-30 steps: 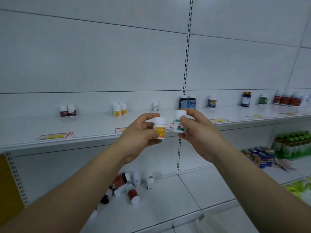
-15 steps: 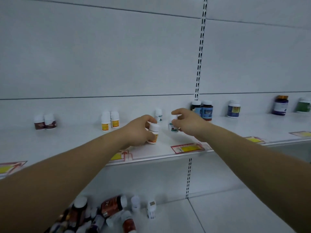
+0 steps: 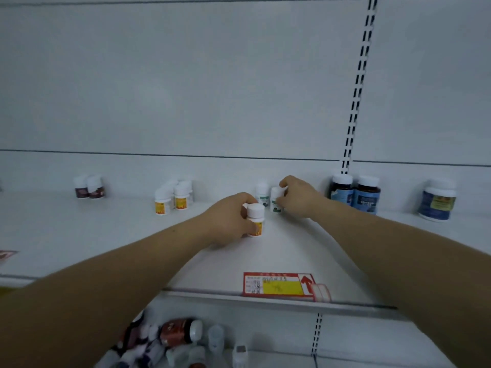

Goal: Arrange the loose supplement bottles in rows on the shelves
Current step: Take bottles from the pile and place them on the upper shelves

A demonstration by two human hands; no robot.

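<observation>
I see my left hand point(image 3: 228, 219) curled around a white bottle with a yellow label point(image 3: 255, 220), which stands upright on the upper shelf point(image 3: 265, 258), about midway between its front edge and the back wall. My right hand point(image 3: 297, 197) reaches further in and pinches a white bottle with a green label point(image 3: 276, 201), upright near the back edge and just beside a matching green-labelled bottle point(image 3: 262, 193) on its left. Toward the left along the back edge stands a small cluster of yellow-labelled bottles point(image 3: 172, 199), and further left a pair of brown-labelled bottles point(image 3: 89, 187). To the right of my right hand two dark bottles with blue labels point(image 3: 354, 193) stand touching each other, and well apart from them a wider blue bottle point(image 3: 437, 200). A red and yellow price tag point(image 3: 279, 284) sits on the front edge. On the lower shelf point(image 3: 372, 349), a heap of loose bottles point(image 3: 170, 341) lies tumbled, too blurred to tell apart.
</observation>
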